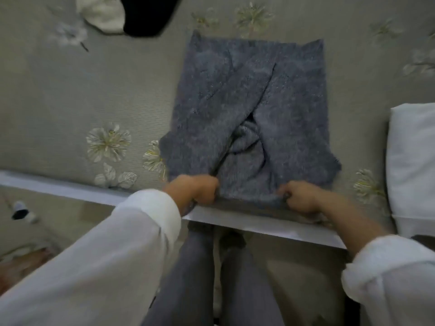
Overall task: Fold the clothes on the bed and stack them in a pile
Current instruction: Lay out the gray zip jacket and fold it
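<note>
A blue-grey knitted sweater (254,95) lies flat on the bed (70,95), its two sides folded inward so they overlap down the middle. Its near edge reaches the bed's front edge. My left hand (196,188) grips the near left corner of the sweater. My right hand (297,196) pinches the near right corner. Both fists are closed on the fabric. At the far left of the bed lie a white garment (101,16) and a black garment (148,15), crumpled and touching each other.
The bedspread is grey-green with flower prints. A white pillow (412,165) sits at the right edge. The bed's white front rim (70,187) runs across below my hands. My legs in grey trousers (211,278) stand against it. A small bottle-like object (21,210) lies on the floor at left.
</note>
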{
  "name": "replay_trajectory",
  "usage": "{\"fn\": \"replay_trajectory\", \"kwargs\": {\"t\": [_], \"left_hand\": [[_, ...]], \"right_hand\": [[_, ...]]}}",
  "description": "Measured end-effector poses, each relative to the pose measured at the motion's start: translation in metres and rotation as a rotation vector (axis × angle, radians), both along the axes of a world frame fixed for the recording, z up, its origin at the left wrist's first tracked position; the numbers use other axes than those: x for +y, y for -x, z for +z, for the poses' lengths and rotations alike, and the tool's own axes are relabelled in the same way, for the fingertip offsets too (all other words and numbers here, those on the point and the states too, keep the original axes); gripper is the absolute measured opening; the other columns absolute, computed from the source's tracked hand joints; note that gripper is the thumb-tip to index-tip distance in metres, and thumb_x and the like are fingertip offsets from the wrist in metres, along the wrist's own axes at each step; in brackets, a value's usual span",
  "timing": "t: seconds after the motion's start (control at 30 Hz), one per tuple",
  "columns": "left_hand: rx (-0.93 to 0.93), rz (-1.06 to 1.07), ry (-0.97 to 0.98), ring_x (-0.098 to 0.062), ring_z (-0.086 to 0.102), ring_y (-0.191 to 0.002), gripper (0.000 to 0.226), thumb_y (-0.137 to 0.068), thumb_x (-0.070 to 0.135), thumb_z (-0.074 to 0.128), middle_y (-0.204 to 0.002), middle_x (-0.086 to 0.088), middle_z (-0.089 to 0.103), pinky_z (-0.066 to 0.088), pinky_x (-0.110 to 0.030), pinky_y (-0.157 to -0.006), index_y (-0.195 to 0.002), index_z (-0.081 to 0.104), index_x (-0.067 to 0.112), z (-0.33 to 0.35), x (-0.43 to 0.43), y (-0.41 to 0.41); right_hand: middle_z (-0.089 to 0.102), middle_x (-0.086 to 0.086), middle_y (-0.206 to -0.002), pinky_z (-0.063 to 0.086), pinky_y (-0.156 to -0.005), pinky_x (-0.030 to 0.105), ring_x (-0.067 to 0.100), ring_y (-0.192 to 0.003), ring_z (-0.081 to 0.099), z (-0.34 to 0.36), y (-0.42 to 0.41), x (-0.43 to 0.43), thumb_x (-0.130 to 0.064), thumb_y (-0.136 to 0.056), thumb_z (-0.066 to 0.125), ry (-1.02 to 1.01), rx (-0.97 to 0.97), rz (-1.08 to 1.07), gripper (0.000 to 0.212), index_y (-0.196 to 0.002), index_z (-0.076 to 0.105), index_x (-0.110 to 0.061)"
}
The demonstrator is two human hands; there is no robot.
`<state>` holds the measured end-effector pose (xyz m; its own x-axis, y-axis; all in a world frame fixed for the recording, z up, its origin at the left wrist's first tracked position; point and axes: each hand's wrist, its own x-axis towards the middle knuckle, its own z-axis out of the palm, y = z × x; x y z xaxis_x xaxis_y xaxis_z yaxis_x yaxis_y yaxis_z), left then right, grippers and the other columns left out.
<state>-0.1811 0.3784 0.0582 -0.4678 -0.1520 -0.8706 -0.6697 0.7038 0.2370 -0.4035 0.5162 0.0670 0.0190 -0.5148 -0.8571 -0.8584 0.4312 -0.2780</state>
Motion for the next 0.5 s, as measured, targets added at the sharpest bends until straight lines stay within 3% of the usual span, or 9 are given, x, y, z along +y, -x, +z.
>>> {"fn": "replay_trajectory", "kwargs": {"t": [0.07, 0.13, 0.2, 0.27, 0.3, 0.4, 0.5], "left_hand": [[-0.083, -0.057, -0.101, -0.024, 0.050, -0.078, 0.010, -0.090, 0.016, 0.050, -0.101, -0.012, 0.056, 0.042, -0.035, -0.072, -0.098, 0.056, 0.013, 0.008, 0.019, -0.006], [-0.190, -0.058, -0.205, -0.027, 0.053, -0.085, 0.019, -0.089, 0.013, 0.048, -0.110, -0.014, 0.056, 0.040, -0.035, -0.071, -0.105, 0.057, 0.015, 0.019, 0.028, -0.008], [-0.303, -0.057, -0.276, -0.031, 0.055, -0.095, 0.034, -0.086, 0.010, 0.049, -0.113, -0.013, 0.054, 0.042, -0.032, -0.067, -0.119, 0.054, 0.011, 0.029, 0.023, -0.007], [-0.376, 0.018, -0.344, -0.029, 0.054, -0.088, 0.040, -0.083, 0.004, 0.052, -0.105, -0.012, 0.053, 0.046, -0.031, -0.065, -0.123, 0.053, 0.005, 0.038, 0.007, -0.001], [-0.393, 0.081, -0.369, -0.031, 0.055, -0.089, 0.039, -0.082, 0.002, 0.053, -0.105, -0.015, 0.054, 0.050, -0.035, -0.070, -0.121, 0.054, 0.002, 0.042, -0.005, 0.002], [-0.346, 0.282, -0.403, -0.041, 0.061, -0.101, 0.028, -0.078, -0.004, 0.054, -0.111, -0.029, 0.060, 0.051, -0.049, -0.090, -0.105, 0.061, 0.000, 0.053, -0.049, 0.015], [-0.201, 0.395, -0.360, -0.039, 0.063, -0.103, 0.014, -0.082, 0.005, 0.057, -0.107, -0.021, 0.066, 0.050, -0.056, -0.091, -0.091, 0.066, 0.012, 0.060, -0.103, 0.030]], "right_hand": [[0.062, -0.002, -0.091, 0.047, -0.079, 0.029, 0.015, -0.081, 0.054, 0.012, -0.004, 0.013, -0.004, -0.088, 0.045, -0.086, -0.088, 0.006, 0.043, -0.069, 0.061, -0.038], [0.051, -0.012, -0.068, 0.040, -0.060, 0.020, 0.007, -0.062, 0.044, 0.021, -0.005, 0.017, -0.004, -0.084, 0.047, -0.201, -0.146, 0.003, 0.051, -0.051, 0.056, -0.042], [0.048, -0.012, -0.059, 0.034, -0.049, 0.019, 0.006, -0.053, 0.040, 0.028, -0.002, 0.013, -0.006, -0.079, 0.053, -0.343, -0.170, 0.059, 0.038, -0.063, 0.062, -0.040], [0.042, -0.007, -0.051, 0.029, -0.051, 0.026, 0.011, -0.046, 0.032, 0.035, 0.007, 0.000, -0.008, -0.075, 0.058, -0.409, -0.204, 0.053, 0.008, -0.074, 0.061, -0.014], [0.038, -0.007, -0.048, 0.026, -0.052, 0.028, 0.012, -0.045, 0.029, 0.038, 0.014, -0.009, -0.008, -0.073, 0.059, -0.382, -0.223, 0.027, 0.005, -0.071, 0.055, -0.007], [0.041, -0.011, -0.049, 0.029, -0.051, 0.024, 0.010, -0.053, 0.035, 0.050, 0.043, -0.041, -0.009, -0.070, 0.064, -0.160, -0.176, -0.061, 0.016, -0.062, 0.052, -0.014], [0.058, -0.003, -0.071, 0.037, -0.055, 0.025, 0.010, -0.062, 0.048, 0.060, 0.080, -0.075, -0.017, -0.072, 0.072, 0.127, -0.024, -0.162, 0.011, -0.081, 0.066, -0.015]]}}
